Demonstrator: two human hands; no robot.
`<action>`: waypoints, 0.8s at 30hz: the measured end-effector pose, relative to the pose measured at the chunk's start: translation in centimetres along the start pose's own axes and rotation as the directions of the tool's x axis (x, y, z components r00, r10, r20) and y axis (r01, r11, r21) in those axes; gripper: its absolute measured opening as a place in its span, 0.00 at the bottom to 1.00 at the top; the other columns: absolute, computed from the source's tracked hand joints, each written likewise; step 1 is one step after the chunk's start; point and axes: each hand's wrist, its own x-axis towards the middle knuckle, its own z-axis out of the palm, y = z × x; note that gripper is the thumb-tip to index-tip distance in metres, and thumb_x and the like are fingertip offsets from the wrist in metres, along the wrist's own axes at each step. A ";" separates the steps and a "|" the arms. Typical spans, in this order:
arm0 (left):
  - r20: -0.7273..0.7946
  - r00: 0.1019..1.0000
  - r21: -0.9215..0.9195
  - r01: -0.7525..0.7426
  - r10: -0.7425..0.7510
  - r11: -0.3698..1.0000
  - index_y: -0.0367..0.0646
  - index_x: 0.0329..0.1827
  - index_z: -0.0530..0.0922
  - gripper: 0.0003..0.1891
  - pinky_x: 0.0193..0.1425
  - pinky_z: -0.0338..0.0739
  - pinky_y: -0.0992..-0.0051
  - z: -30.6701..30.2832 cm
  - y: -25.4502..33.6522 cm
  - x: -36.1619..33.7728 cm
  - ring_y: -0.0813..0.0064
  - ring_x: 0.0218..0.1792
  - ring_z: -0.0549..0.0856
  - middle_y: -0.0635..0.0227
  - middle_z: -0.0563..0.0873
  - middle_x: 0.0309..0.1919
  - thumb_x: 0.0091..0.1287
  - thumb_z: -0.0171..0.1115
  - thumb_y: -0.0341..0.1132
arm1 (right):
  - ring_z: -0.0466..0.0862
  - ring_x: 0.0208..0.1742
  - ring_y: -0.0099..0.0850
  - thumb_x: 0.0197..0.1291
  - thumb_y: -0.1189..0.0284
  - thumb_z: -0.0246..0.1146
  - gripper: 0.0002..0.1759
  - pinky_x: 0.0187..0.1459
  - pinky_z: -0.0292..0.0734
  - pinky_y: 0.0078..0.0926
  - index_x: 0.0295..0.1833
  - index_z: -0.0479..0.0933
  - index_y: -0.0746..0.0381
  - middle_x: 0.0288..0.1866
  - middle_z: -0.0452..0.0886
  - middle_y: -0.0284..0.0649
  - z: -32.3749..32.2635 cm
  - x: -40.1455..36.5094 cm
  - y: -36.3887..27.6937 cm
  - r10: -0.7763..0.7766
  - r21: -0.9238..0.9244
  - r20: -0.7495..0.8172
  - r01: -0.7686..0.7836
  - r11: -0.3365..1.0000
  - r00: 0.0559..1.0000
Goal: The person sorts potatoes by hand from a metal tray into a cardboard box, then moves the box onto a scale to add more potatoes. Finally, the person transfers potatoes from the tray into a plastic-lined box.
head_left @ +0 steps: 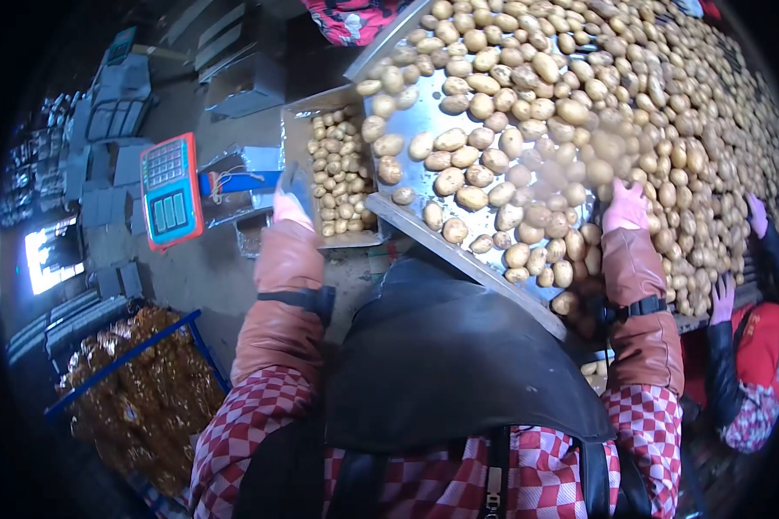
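My left hand (pixel 291 209), in a pink glove, is at the near left side of an open box (pixel 344 239) holding many potatoes (pixel 339 169). Its fingers close around the box's raised flap (pixel 296 183), though they are partly hidden. On the right, my right hand (pixel 626 208), also gloved in pink, rests among the loose potatoes (pixel 528 208) on a metal sorting table (pixel 420 192). Its fingers are apart and reach over the potatoes without gripping one that I can see.
A red-and-blue scale (pixel 171 192) stands left of the box. A wooden rail (pixel 467 264) edges the table before me. Co-workers' gloved hands (pixel 723 298) touch the pile at right. Another person's pink clothing (pixel 355 19) shows at top. Brown net sacks (pixel 138 398) lie lower left.
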 end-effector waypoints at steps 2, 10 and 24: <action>-0.107 0.994 0.203 0.051 -0.030 0.978 0.32 0.65 0.74 0.21 0.63 0.71 0.72 -2.4 -4.4 1.1 0.71 0.55 0.78 0.61 0.82 0.55 0.76 0.51 0.37 | 0.76 0.59 0.55 0.56 0.78 0.57 0.33 0.54 0.79 0.49 0.69 0.70 0.44 0.64 0.66 0.50 1.1 0.0 0.3 0.000 -0.011 -0.010 0.000 1.000 1.000; -0.016 0.966 -0.551 0.206 -0.258 0.809 0.42 0.50 0.81 0.14 0.52 0.75 0.73 1.7 -6.7 -6.3 0.76 0.42 0.78 0.72 0.80 0.40 0.75 0.54 0.41 | 0.72 0.67 0.54 0.55 0.81 0.62 0.34 0.64 0.75 0.45 0.68 0.72 0.48 0.72 0.66 0.52 1.7 -1.4 1.9 0.008 0.160 -0.107 0.009 0.987 0.994; 0.063 0.979 0.690 -0.182 0.193 0.700 0.62 0.75 0.63 0.36 0.73 0.66 0.52 13.3 -3.5 -11.9 0.40 0.70 0.65 0.49 0.59 0.75 0.63 0.67 0.48 | 0.73 0.65 0.51 0.44 0.84 0.71 0.37 0.64 0.71 0.41 0.63 0.73 0.56 0.64 0.70 0.51 6.5 1.7 3.2 0.006 0.369 -0.289 0.105 0.924 0.957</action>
